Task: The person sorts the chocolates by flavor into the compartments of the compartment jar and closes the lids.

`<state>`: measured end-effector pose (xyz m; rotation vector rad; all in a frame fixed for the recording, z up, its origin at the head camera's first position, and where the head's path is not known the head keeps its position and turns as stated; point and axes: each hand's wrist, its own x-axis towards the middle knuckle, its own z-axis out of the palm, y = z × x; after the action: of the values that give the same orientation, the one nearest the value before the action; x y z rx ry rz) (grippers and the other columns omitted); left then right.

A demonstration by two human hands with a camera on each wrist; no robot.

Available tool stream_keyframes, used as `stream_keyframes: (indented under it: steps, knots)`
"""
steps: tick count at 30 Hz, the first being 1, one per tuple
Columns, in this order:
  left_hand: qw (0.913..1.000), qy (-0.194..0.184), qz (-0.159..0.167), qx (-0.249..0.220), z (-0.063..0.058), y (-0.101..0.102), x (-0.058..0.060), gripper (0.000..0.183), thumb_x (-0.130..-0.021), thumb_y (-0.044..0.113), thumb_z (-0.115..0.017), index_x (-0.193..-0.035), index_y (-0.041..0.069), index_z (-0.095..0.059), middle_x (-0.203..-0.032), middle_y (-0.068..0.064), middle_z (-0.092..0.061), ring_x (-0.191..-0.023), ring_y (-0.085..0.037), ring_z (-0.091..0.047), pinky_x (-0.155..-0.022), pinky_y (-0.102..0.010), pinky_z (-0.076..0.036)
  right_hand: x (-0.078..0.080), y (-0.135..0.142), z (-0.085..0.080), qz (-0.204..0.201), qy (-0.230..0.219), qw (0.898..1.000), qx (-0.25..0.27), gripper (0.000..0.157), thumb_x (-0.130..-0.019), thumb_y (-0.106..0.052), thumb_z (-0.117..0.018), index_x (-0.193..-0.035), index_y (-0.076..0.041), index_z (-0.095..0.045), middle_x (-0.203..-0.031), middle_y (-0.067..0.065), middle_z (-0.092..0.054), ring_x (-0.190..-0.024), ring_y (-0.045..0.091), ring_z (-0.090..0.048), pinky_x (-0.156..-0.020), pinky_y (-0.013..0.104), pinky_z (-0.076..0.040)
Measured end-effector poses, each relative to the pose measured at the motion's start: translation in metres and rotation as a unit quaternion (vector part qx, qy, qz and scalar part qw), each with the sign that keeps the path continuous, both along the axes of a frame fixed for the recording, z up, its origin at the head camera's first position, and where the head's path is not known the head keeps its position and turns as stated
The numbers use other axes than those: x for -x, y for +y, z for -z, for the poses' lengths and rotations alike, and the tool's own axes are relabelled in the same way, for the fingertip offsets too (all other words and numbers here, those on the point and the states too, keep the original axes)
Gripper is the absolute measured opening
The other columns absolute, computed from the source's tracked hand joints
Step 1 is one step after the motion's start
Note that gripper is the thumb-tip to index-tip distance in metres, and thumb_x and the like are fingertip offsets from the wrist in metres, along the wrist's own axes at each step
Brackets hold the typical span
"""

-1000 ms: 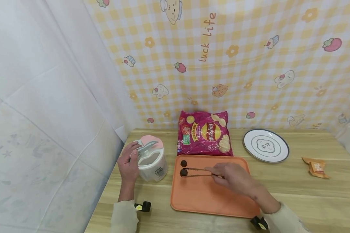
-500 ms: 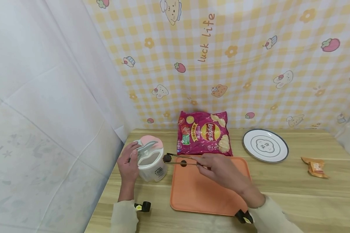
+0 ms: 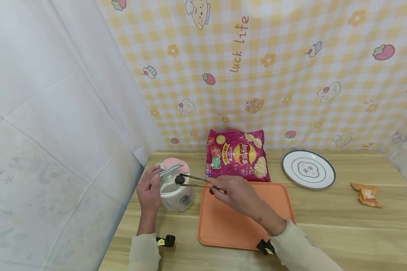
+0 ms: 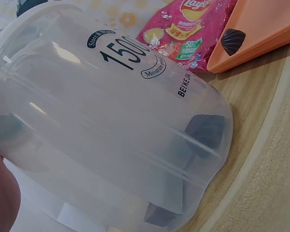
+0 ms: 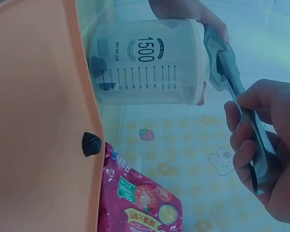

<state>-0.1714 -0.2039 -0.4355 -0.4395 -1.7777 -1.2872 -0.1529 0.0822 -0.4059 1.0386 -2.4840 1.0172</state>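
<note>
My left hand (image 3: 149,190) holds up the grey-blue flap (image 3: 171,171) on the lid of a clear storage jar (image 3: 178,202) marked 1500. With my right hand (image 3: 239,197) I grip metal tongs (image 5: 249,108), whose tips pinch a small dark ball (image 3: 179,179) over the jar's opening. A second dark, ridged ball (image 5: 91,144) lies on the orange tray (image 3: 237,229), partly covered by my right hand in the head view. Through the jar's wall, a few dark lumps (image 4: 205,133) show at the bottom.
Behind the tray lies a magenta Lay's chip bag (image 3: 237,156). A white plate (image 3: 308,169) with a dark rim stands to its right, and a small orange packet (image 3: 367,194) is farther right. A patterned curtain (image 3: 274,75) hangs behind the table.
My right hand has carried the tongs and one dark ball leftward, off the tray to above the jar's opening. My left hand keeps its place on the flap.
</note>
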Motion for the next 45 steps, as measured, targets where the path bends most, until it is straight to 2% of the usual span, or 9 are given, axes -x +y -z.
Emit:
stream_keyframes:
  steps: [9,16,20,32,38,45]
  knots:
    - [0.9999,-0.013,-0.001,-0.003,-0.001,0.001,-0.002,0.02,-0.091,-0.012,-0.052,-0.096,-0.019,-0.07,-0.102,-0.04,-0.065,-0.104,-0.054,-0.06,-0.099,-0.022,-0.047,0.004,-0.01,0.002,0.01,0.003,1.0,-0.022,0.036,-0.095,-0.011,-0.071,-0.131,-0.01,-0.072,-0.09,-0.007,-0.072,-0.059,0.004,-0.043,-0.05,0.02,-0.04]
    - [1.0,-0.008,0.001,-0.003,-0.001,0.001,-0.001,0.019,-0.09,-0.013,-0.052,-0.095,-0.019,-0.069,-0.102,-0.04,-0.065,-0.102,-0.056,-0.059,-0.098,-0.023,-0.047,0.005,-0.013,0.005,0.014,-0.018,0.999,-0.034,0.038,-0.096,-0.012,-0.07,-0.134,-0.012,-0.07,-0.086,-0.008,-0.071,-0.056,0.003,-0.039,-0.049,0.02,-0.037]
    - [1.0,-0.004,0.001,-0.001,-0.001,0.001,-0.001,0.019,-0.09,-0.013,-0.052,-0.094,-0.02,-0.069,-0.101,-0.04,-0.065,-0.101,-0.056,-0.059,-0.098,-0.024,-0.048,0.005,-0.013,0.005,0.017,-0.02,0.999,-0.036,0.038,-0.096,-0.012,-0.07,-0.134,-0.012,-0.07,-0.092,-0.006,-0.074,-0.057,0.003,-0.039,-0.05,0.02,-0.037]
    - [1.0,-0.008,-0.004,0.003,0.0,0.001,-0.001,0.019,-0.09,-0.012,-0.052,-0.095,-0.019,-0.07,-0.102,-0.039,-0.066,-0.103,-0.054,-0.061,-0.099,-0.022,-0.047,0.005,-0.013,0.004,0.019,-0.03,0.999,-0.032,0.039,-0.095,-0.012,-0.071,-0.134,-0.012,-0.07,-0.089,-0.007,-0.073,-0.056,0.003,-0.038,-0.048,0.02,-0.036]
    - [1.0,-0.001,-0.001,0.001,0.0,0.001,-0.001,0.019,-0.09,-0.012,-0.052,-0.095,-0.019,-0.07,-0.101,-0.039,-0.066,-0.102,-0.053,-0.061,-0.099,-0.023,-0.048,0.005,-0.013,0.004,0.019,-0.029,0.999,-0.027,0.038,-0.095,-0.012,-0.072,-0.133,-0.012,-0.071,-0.094,-0.005,-0.075,-0.056,0.003,-0.038,-0.048,0.02,-0.037]
    - [1.0,0.0,-0.002,0.0,0.0,0.0,0.0,0.02,-0.09,-0.012,-0.052,-0.094,-0.019,-0.07,-0.1,-0.039,-0.066,-0.102,-0.051,-0.061,-0.099,-0.023,-0.047,0.006,-0.012,0.005,0.017,-0.036,0.999,-0.02,0.039,-0.095,-0.012,-0.073,-0.134,-0.011,-0.07,-0.088,-0.007,-0.072,-0.058,0.003,-0.042,-0.048,0.021,-0.041]
